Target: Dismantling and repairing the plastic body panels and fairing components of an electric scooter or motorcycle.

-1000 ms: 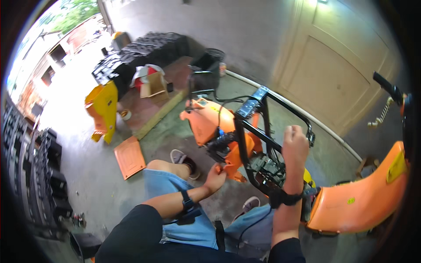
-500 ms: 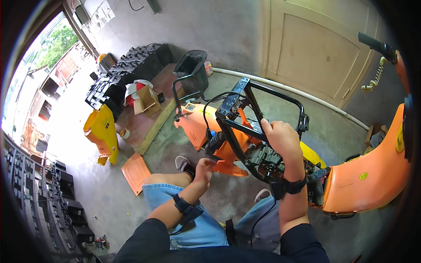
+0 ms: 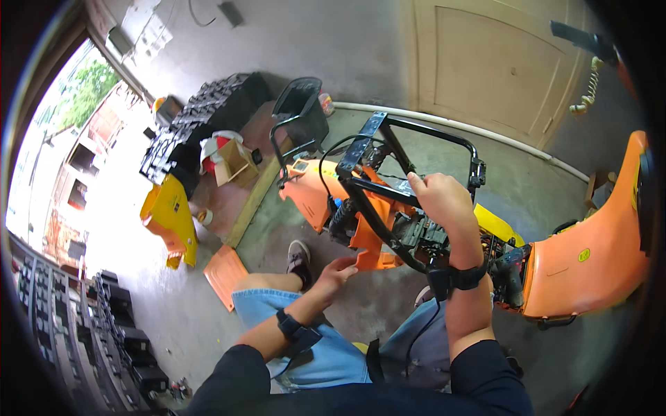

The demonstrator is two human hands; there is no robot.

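Note:
An electric scooter stands partly stripped before me, its black metal frame (image 3: 374, 218) bare. My right hand (image 3: 444, 201) is closed round a bar of that frame, thumb on top, its other fingers mostly hidden. Lower and to the left, my left hand (image 3: 336, 274) pinches the edge of an orange plastic panel (image 3: 377, 258) hanging below the frame. Between the tubes sit a black spring shock absorber (image 3: 341, 220) and grey mechanical parts (image 3: 424, 236). The scooter's orange front body (image 3: 572, 274) lies to the right, with a yellow panel (image 3: 498, 225) beside the frame.
An orange flat cover (image 3: 227, 277) and a yellow body panel (image 3: 170, 218) lie on the floor at left. Beyond them are an open cardboard box (image 3: 234, 165), a black bin (image 3: 302, 114) and stacked black batteries (image 3: 215, 104). A black rack (image 3: 76, 326) lines the left side.
My left hand has moved slightly right along with the orange panel's lower edge, its fingers now more extended. My right hand stays on the frame. The view has shifted a little.

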